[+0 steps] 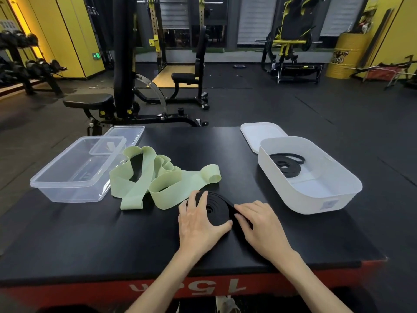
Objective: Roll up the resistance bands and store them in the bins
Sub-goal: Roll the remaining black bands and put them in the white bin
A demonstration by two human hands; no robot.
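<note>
A partly coiled black resistance band (217, 211) lies on the black platform (90, 233) in front of me. My left hand (198, 224) curls round the coil's left side, thumb against its near edge. My right hand (259, 222) presses its fingers on the band's loose tail just right of the coil. A wide light-green band (153, 179) lies unrolled in loops to the left. The white bin (316, 195) at the right holds a rolled black band (287, 164). A clear plastic bin (74, 170) stands at the left.
A clear lid (126, 134) lies behind the clear bin, and a white lid (259, 134) behind the white bin. The platform's red front edge (180, 290) is near me. Weight benches, a rack and a yellow drum stand on the gym floor beyond.
</note>
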